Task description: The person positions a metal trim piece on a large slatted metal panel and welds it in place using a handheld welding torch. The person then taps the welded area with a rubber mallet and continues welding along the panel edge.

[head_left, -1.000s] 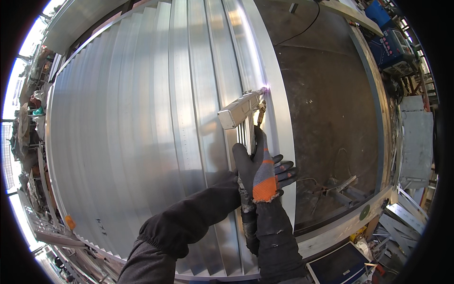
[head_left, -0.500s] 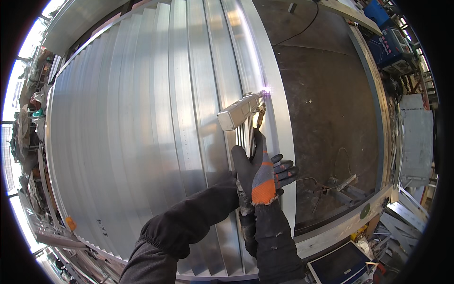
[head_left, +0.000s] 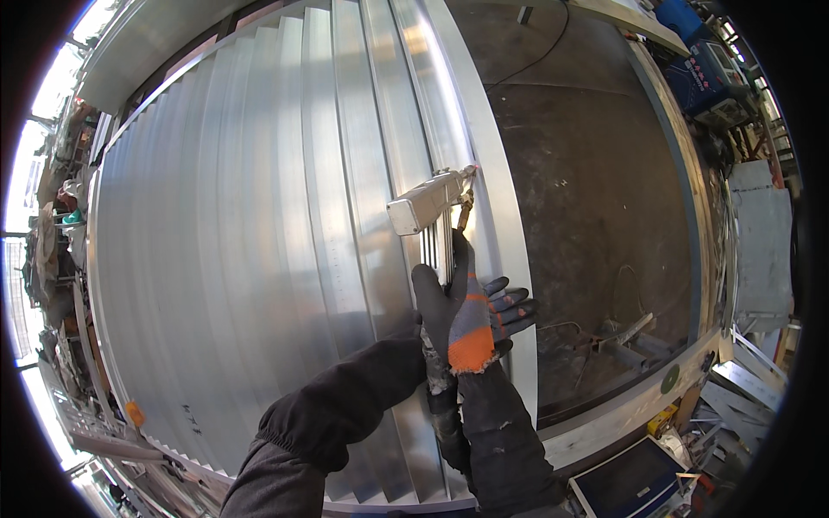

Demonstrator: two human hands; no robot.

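My right hand (head_left: 462, 315), in a black and grey glove with an orange cuff, is wrapped round a welding gun (head_left: 423, 207). The gun has a silver box-shaped head and ribbed metal body; a brass-coloured tube (head_left: 465, 212) runs to its tip. That tip touches or nearly touches the seam beside the flat edge strip of a large ribbed metal panel (head_left: 242, 216). Crossing beneath my right wrist, my left hand (head_left: 513, 309) shows only dark gloved fingers, stretched out and spread over the edge strip; its palm is hidden.
Right of the panel lies a brown, stained tabletop (head_left: 587, 198) with a thin cable and metal scraps. A blue machine (head_left: 712, 82) stands at far right. A dark blue flat panel (head_left: 626, 483) and metal offcuts (head_left: 743, 393) lie at lower right.
The bright purple-white spark at the gun's tip has gone out; a small red spot shows there now. Gun and hands sit slightly farther left in view, as does the panel.
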